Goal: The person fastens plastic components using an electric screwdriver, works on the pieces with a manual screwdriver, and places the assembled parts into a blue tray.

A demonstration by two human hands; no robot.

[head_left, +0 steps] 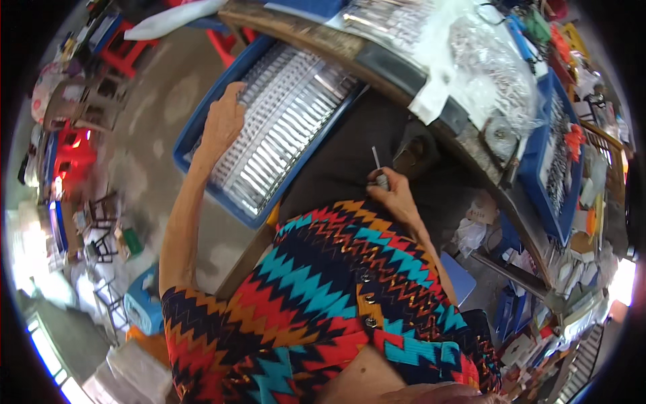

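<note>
My left hand (222, 121) reaches out to the left and rests on the rows of small silvery packets in a blue tray (190, 131) beside my lap. Its fingers lie flat on the packets near the tray's left rim. My right hand (392, 194) is held over my dark lap, its fingers closed around a small grey tool with a thin white stick (375, 158) pointing up out of the fist. My zigzag-patterned top in red, teal, orange and black fills the lower middle of the view.
A cluttered workbench (377, 57) curves across the top, with clear plastic bags (484, 74) of small parts on it. A second blue tray (548, 161) of parts stands at the right. Red stools (124, 50) and boxes sit on the concrete floor to the left.
</note>
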